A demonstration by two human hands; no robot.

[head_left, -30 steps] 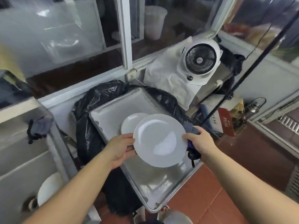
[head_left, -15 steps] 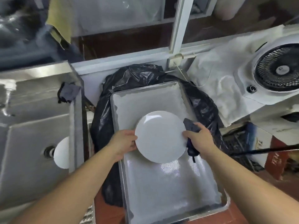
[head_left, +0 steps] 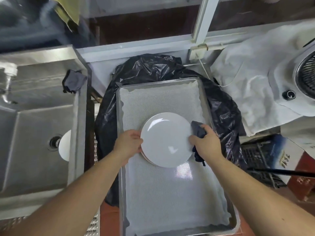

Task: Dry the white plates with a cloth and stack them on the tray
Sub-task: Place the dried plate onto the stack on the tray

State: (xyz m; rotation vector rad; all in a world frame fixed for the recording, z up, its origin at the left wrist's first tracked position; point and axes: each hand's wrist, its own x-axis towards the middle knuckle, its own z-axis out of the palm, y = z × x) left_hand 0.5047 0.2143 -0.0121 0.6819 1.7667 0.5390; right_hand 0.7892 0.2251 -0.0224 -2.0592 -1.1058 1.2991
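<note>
The round white ceramic plate (head_left: 166, 140) sits over the middle of the rectangular metal tray (head_left: 170, 201), and I can see the rim of another white plate (head_left: 144, 155) peeking out beneath its lower left edge, so it lies on or just above that one; I cannot tell whether they touch. My left hand (head_left: 128, 144) grips the plate's left rim, fingers curled at its edge. My right hand (head_left: 205, 143) is at the right rim, fingers closed around a dark blue-grey cloth (head_left: 198, 132) that bunches above the hand and hangs below it. The tray is lined with a pale mesh sheet and rests on a black plastic bag (head_left: 162, 68). To the left I see a stainless steel sink (head_left: 34, 108) with one more white plate (head_left: 65, 145) inside near its right wall, and a dark rag (head_left: 73, 81) draped on its rim. A white fan (head_left: 305, 79) stands at the far right.
</note>
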